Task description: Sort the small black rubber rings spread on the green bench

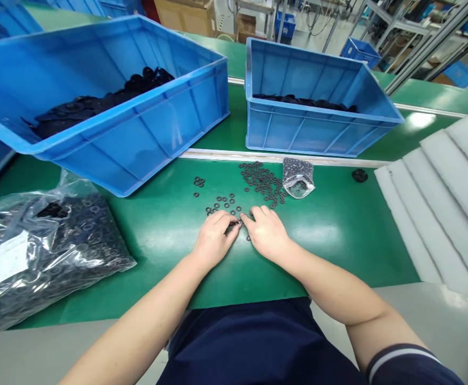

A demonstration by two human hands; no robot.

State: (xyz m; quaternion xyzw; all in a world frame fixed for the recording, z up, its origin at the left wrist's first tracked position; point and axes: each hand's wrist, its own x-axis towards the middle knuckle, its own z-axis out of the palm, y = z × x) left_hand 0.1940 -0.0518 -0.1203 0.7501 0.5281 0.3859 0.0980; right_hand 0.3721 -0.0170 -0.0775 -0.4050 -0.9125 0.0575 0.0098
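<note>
Both my hands rest on the green mat (330, 235), fingertips meeting among small black rubber rings (223, 203). My left hand (215, 235) is curled with its fingers pinched on a small black part at its tips. My right hand (266, 231) lies palm down, fingers bent, its fingertips touching the same spot. A denser scatter of black rings (263, 182) lies just beyond, next to a small clear bag of rings (297, 177).
Two blue crates hold black parts: a tilted one (138, 133) at the left and one (310, 128) behind. A large clear bag of black rings (41, 246) lies at the left. White foam sheets (446, 198) are stacked at the right. A lone black part (359, 175) sits near them.
</note>
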